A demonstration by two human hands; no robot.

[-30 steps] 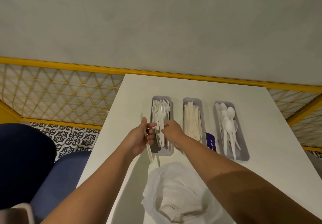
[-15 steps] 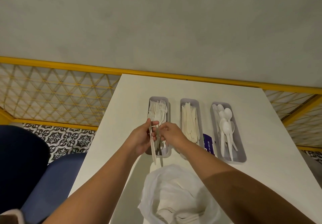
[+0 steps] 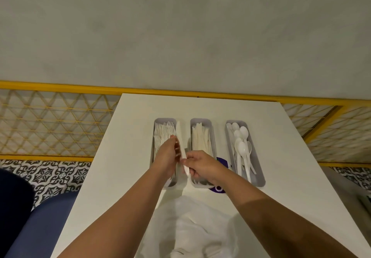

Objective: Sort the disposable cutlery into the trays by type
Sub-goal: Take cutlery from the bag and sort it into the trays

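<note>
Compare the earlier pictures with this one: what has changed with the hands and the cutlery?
The right hand left the fork tray and pinched the knife by its near end. The knife, also held by the left hand, swung to point away. The knife tray, spoon tray and bag stayed put.

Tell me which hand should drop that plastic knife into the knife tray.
Right. The right hand pinches the near end of the plastic knife and hovers over the middle knife tray; the left hand, also holding it, is over the fork tray.
</note>
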